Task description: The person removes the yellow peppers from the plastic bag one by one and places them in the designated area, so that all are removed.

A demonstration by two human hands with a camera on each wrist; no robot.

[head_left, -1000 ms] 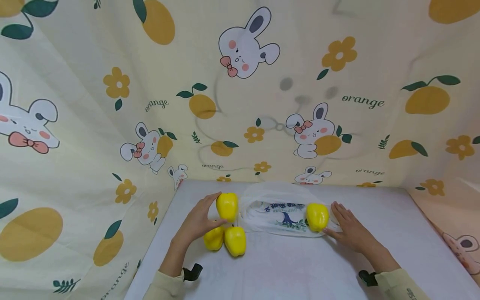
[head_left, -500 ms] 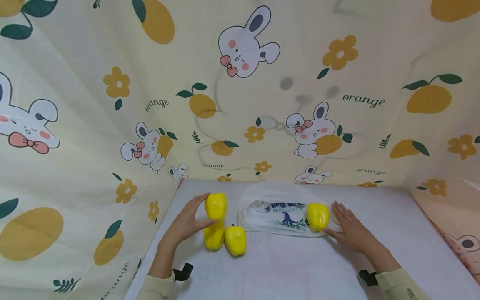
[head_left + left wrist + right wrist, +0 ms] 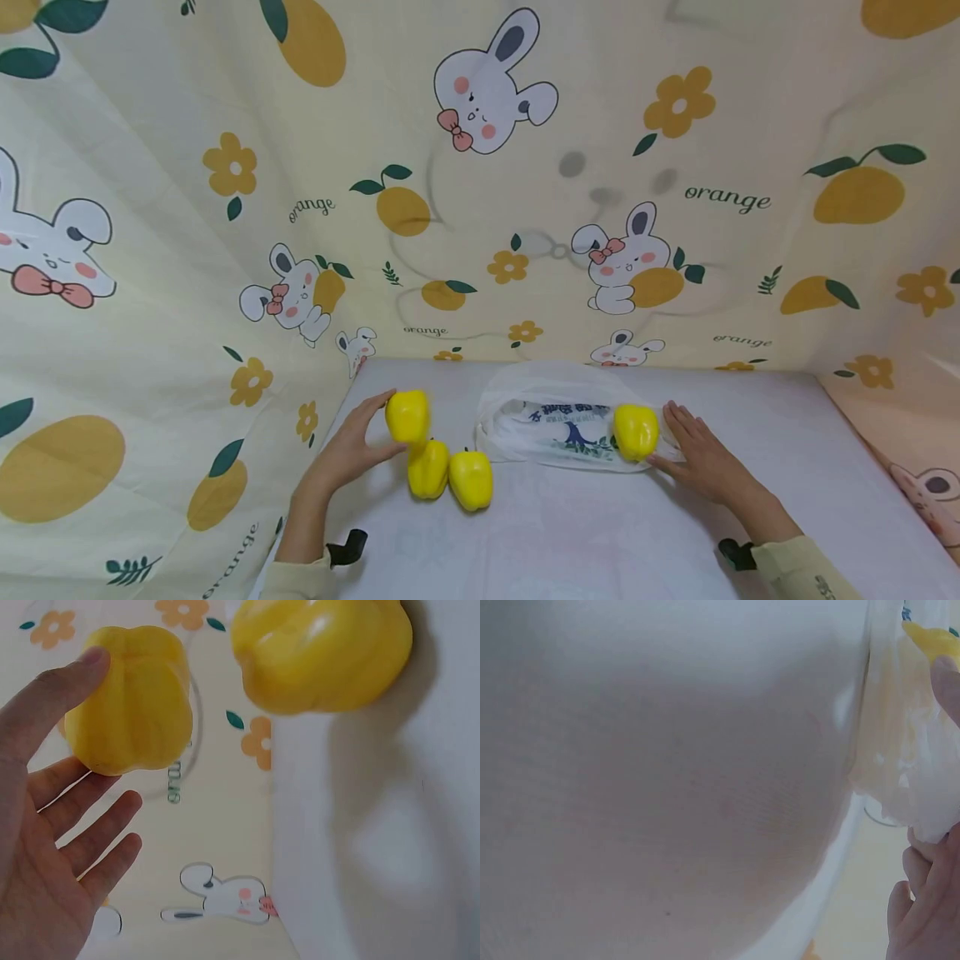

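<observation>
In the head view, my left hand (image 3: 347, 446) holds a yellow bell pepper (image 3: 408, 416) at the left, its thumb and fingertips on opposite sides. The left wrist view shows this held bell pepper (image 3: 131, 697) under my thumb. Two more bell peppers stand side by side just below it, the left one (image 3: 428, 470) close to the right one (image 3: 471, 481). On the right end of a white plastic bag (image 3: 525, 446) sits another bell pepper (image 3: 636, 432). My right hand (image 3: 701, 458) rests beside it, fingers straight, thumb at its lower side and over the bag's edge.
The bag lies flat on the white table (image 3: 585, 533), printed with blue characters and a tree. Behind and at both sides hangs a cream curtain (image 3: 480, 217) with rabbits, oranges and flowers. A black strap piece (image 3: 348, 547) shows at the left wrist.
My left hand has moved left, away from the bag, carrying its bell pepper. My right hand and the other bell peppers have stayed put.
</observation>
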